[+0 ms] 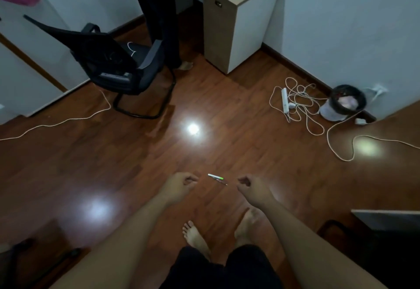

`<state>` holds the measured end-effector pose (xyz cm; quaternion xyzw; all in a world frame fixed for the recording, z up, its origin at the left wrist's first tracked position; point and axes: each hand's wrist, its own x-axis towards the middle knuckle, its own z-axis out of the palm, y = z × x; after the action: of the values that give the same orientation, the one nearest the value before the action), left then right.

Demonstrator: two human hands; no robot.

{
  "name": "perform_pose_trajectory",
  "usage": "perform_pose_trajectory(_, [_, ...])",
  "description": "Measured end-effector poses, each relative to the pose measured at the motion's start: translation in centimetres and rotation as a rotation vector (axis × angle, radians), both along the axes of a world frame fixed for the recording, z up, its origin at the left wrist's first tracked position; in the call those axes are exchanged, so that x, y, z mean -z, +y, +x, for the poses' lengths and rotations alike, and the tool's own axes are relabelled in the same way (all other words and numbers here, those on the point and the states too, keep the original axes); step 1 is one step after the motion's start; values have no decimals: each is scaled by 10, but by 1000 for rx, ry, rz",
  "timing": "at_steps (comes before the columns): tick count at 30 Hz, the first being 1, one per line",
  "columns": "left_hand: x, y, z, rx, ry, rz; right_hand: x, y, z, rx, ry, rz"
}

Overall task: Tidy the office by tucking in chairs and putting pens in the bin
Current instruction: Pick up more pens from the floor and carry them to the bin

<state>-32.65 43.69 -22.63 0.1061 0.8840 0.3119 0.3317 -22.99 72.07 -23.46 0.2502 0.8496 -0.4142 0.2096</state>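
Observation:
Two pens lie on the wooden floor between my hands: a white and green one (215,176) and a thinner dark one (221,182) just below it. My left hand (180,184) hovers to their left with fingers curled and nothing in it. My right hand (250,185) hovers to their right, fingers curled too, holding nothing. A black mesh bin (347,100) with a plastic liner stands by the right wall. A black office chair (118,66) stands at the left, away from the desk (236,16).
Another person in dark trousers (159,16) stands between the chair and the desk. A white power strip with tangled cables (295,102) lies left of the bin. A long cable (56,122) crosses the floor at the left. My bare feet (197,238) are below the pens.

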Motion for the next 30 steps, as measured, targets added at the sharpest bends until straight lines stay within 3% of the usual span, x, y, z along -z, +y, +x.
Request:
perform_pose_trajectory(10, [31,60,-51,-150,-70,-53,35,68,-66,-97,-135,-53])
perform_pose_trajectory(18, [95,107,-83,-245,-126,-109,100,122,-128,-214,-204,-60])
perform_pose_trajectory(25, [217,131,-115,-193,-160,-162,249,131,-155,-196,-219,-72])
perform_pose_trajectory(30, [368,137,-141,-196,-187,-159,430,125,-158,-238,-269,-53])
